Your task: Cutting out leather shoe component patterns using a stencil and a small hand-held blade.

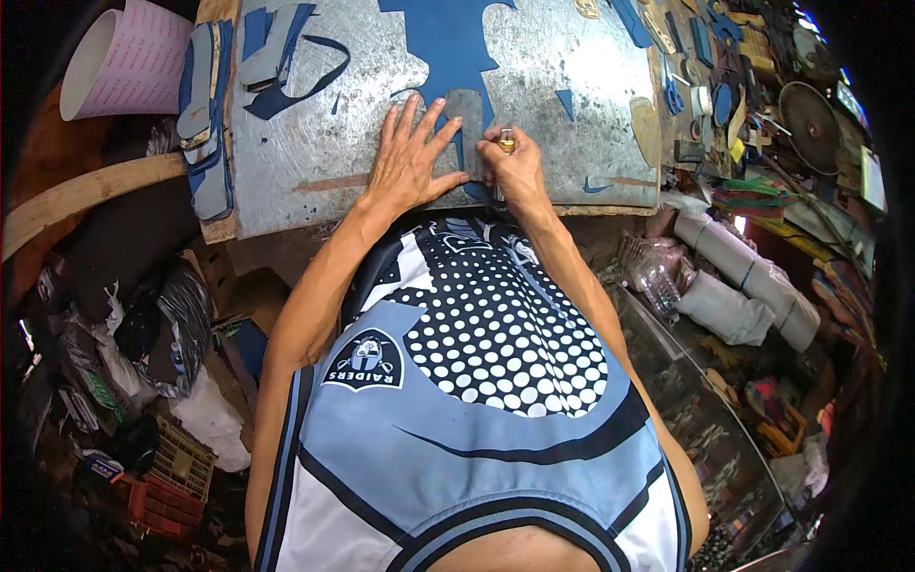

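My left hand (410, 157) lies spread on the metal-topped table, its fingertips and thumb pressing beside and on a grey, strap-shaped template (465, 110). Under the template is a blue sheet of material (443, 43) with a jagged, cut-out outline. My right hand (520, 173) is closed round a small hand tool with a brass-coloured end (507, 141), just right of the template's near end. The tool's lower part is mostly hidden by my fingers, so its tip cannot be made out. Small blue offcuts (565, 103) lie on the metal around the sheet.
Blue and grey cut pieces (198, 124) are stacked along the table's left edge, with a blue strap loop (329, 71) nearer the middle. Blue-handled scissors (674, 95) and a fan (808, 127) are at right. Wrapped rolls (743, 267) lie lower right, crates (167, 505) lower left.
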Tool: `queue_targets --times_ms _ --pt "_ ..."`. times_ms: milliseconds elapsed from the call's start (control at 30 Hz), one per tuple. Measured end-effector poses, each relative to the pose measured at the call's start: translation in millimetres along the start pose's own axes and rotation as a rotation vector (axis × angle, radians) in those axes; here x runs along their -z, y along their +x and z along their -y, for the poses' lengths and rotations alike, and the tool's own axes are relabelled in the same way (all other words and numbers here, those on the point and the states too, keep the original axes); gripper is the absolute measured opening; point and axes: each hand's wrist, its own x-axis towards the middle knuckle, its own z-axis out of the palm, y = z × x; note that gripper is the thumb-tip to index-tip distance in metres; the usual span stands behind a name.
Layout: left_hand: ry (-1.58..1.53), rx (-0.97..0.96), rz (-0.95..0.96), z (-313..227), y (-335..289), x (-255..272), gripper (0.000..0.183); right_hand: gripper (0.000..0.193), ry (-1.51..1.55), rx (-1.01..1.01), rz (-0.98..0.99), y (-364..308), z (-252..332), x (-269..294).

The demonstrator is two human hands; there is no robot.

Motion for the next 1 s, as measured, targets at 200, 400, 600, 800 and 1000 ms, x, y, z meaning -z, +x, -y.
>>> queue_targets --times_ms 200,400,600,800,1000 --pt "0.073 0.023 0.057 0.2 14.9 -4.9 0.089 0.031 0.329 0.009 -0.221 -12.8 -18.7 71.3" --pt "0.110 -0.036 0.131 -0.7 34.3 -7.6 0.094 0.033 0.400 -0.010 -0.290 -45.1 -39.2 102.2" --pt "0.099 -0.048 0.174 -13.0 18.4 -7.2 0.089 0.036 0.493 -0.058 -0.240 -53.1 -52.0 81.2" --pt "0.164 -0.017 0.170 -4.0 34.9 1.1 0.089 0.034 0.509 -0.038 -0.204 -45.3 -45.9 69.2" --pt "-0.124 -0.124 0.298 -24.5 -16.8 20.6 0.075 0.029 0.526 -0.038 -0.222 -43.1 -47.8 74.9"
